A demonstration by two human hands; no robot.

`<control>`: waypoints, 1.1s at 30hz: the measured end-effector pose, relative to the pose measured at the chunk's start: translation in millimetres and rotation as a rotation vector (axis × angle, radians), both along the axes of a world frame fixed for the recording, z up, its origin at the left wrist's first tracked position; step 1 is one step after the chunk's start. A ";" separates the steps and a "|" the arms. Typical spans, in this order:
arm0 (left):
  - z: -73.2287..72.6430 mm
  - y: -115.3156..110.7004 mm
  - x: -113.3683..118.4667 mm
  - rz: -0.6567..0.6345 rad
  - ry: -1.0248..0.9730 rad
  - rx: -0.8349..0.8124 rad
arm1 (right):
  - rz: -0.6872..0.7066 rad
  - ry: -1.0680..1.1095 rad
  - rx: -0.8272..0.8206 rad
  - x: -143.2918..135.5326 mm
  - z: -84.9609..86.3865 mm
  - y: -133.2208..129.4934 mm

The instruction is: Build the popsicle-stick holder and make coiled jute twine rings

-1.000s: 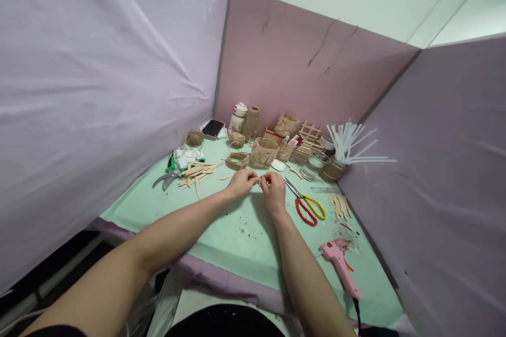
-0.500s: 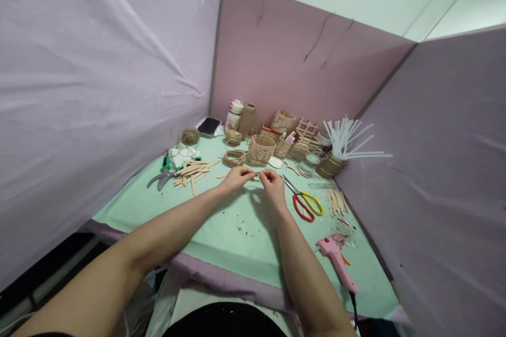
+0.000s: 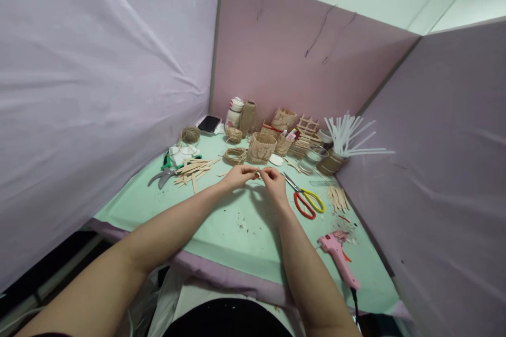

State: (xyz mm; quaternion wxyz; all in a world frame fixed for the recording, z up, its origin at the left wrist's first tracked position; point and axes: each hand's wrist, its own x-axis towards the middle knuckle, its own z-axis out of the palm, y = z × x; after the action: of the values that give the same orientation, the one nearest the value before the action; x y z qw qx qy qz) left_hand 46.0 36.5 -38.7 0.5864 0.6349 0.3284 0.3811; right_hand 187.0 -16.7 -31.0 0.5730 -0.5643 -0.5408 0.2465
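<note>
My left hand point(image 3: 239, 176) and my right hand point(image 3: 274, 183) meet over the middle of the table, fingertips pinched close together. Between them is something small, thin and tan, mostly covered by the fingers; I cannot make out its kind. Right of my right hand lie scissors point(image 3: 303, 198) with one red and one yellow handle, blades pointing toward the hand. Just beyond the hands stand a box covered in wood-like pieces point(image 3: 262, 148) and a coil of twine point(image 3: 235, 156).
Wooden sticks point(image 3: 195, 170) and pruning shears point(image 3: 162, 176) lie at left. A pink glue gun point(image 3: 339, 259) rests at front right, its cord hanging off the edge. White glue sticks point(image 3: 343, 134) fan out of a brown pot point(image 3: 332, 163). A bottle point(image 3: 234, 113) stands at the back.
Both hands stay together, with the fingertips shifting slightly around the small piece. The camera view has tilted a little; the things on the table look unmoved.
</note>
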 end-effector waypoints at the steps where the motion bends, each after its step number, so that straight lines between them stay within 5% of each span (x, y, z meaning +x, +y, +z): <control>1: 1.6 -1.1 -0.3 0.026 0.018 0.024 | -0.003 -0.006 0.007 -0.3 0.2 -0.2; 6: 8.7 -2.3 -2.5 0.138 0.087 0.059 | -0.006 -0.064 0.048 -0.4 -1.7 0.5; 12: 6.7 7.3 -4.0 0.112 0.073 -0.170 | -0.005 -0.089 0.053 0.4 -2.7 0.3; 29: 19.5 -4.6 -17.5 -0.456 -0.129 -0.263 | -0.116 0.049 0.027 7.9 -4.7 5.0; 33: 20.4 -3.8 -13.7 -0.292 -0.106 -0.206 | -0.079 -0.024 0.068 5.2 -4.0 3.1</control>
State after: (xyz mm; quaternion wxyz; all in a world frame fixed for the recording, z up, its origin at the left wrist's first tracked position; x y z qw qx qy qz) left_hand 32.3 32.7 -18.3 0.7140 0.5914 0.2386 0.2890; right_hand 192.1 -13.6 -35.0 0.5946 -0.5684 -0.5329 0.1984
